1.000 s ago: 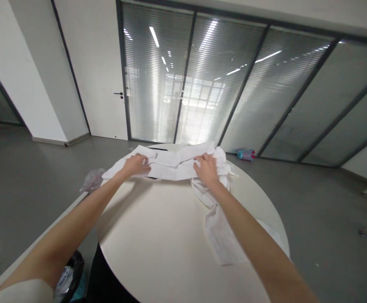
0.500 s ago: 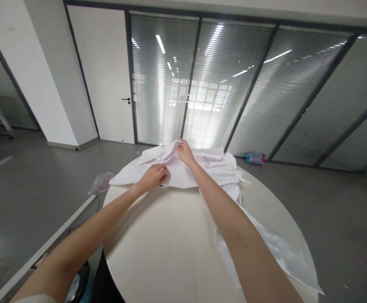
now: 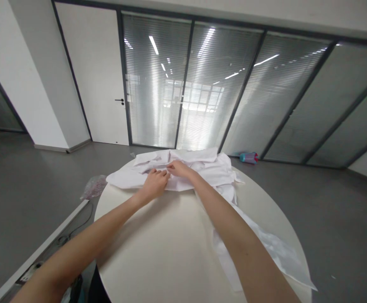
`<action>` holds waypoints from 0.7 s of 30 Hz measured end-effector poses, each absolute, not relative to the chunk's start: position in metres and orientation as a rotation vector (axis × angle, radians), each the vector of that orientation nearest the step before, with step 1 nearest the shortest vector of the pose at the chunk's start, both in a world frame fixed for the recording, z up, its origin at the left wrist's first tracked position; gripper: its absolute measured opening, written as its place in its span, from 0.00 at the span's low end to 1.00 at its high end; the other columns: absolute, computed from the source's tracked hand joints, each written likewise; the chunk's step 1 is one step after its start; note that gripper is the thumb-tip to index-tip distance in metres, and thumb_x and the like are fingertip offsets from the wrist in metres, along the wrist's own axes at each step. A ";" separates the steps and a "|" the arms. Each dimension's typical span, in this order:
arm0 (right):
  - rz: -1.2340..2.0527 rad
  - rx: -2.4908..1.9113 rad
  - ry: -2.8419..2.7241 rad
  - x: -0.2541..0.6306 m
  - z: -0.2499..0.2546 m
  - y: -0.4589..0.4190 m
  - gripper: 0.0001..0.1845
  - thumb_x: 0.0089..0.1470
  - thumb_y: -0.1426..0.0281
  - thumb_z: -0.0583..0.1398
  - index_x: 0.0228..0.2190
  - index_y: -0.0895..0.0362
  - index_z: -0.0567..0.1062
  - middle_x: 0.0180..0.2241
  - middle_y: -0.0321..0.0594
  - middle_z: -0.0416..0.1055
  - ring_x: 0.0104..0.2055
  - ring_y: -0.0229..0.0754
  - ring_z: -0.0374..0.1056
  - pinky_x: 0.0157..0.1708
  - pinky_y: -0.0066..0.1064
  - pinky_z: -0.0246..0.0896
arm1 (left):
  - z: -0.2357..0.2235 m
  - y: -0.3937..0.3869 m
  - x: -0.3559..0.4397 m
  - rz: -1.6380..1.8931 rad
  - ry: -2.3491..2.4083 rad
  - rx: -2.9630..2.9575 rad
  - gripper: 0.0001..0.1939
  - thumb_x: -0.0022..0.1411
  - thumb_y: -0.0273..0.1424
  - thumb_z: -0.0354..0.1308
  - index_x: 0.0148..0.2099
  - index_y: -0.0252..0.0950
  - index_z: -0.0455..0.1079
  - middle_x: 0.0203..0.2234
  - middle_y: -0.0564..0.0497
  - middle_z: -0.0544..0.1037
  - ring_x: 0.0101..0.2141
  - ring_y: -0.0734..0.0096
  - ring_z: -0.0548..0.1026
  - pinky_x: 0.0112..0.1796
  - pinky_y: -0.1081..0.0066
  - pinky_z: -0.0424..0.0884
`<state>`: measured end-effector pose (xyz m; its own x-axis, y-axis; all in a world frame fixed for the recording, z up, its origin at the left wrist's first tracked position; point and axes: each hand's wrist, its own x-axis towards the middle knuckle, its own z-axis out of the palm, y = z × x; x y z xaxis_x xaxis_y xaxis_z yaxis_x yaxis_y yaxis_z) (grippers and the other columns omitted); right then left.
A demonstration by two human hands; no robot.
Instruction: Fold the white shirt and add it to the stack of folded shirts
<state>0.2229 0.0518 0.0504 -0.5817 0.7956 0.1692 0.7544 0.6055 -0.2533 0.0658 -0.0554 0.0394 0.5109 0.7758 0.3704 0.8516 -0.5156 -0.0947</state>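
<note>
Bunched across the far side of the round white table [image 3: 158, 248] lies a white garment [image 3: 202, 168], folded in loose layers; whether it is a shirt I cannot tell. My left hand [image 3: 156, 184] rests on its near edge, fingers curled down onto the fabric. Just right of it and slightly farther away, my right hand [image 3: 178, 168] pinches a bit of the same cloth. The fingertips of both hands are close together, and what lies between them is too small to make out.
A translucent plastic bag [image 3: 281, 254] lies along the table's right side, partly behind my right forearm. On the floor are a clear bag with pinkish contents [image 3: 95, 187] at left and a blue and red bundle [image 3: 249, 158] by the glass wall. A cable [image 3: 79, 227] runs at lower left.
My right hand has come down and nearer from a raised fold, which now lies lower. My left hand has shifted slightly, and the two hands are closer together. The camera view has turned a little right.
</note>
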 end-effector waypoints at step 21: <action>0.366 -1.039 -1.569 0.217 0.109 0.022 0.07 0.66 0.65 0.48 0.42 0.52 0.62 0.38 0.40 0.70 0.40 0.42 0.71 0.45 0.37 0.67 | 0.040 -0.124 0.043 -0.943 -1.389 -2.560 0.20 0.70 0.30 0.47 0.62 0.40 0.63 0.53 0.41 0.72 0.51 0.57 0.73 0.49 0.60 0.71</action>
<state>0.2168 0.0218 0.1089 0.0540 0.7735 0.6314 0.4146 0.5579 -0.7189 0.0431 -0.1239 0.0403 0.3997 0.7327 0.5508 0.7823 -0.5859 0.2117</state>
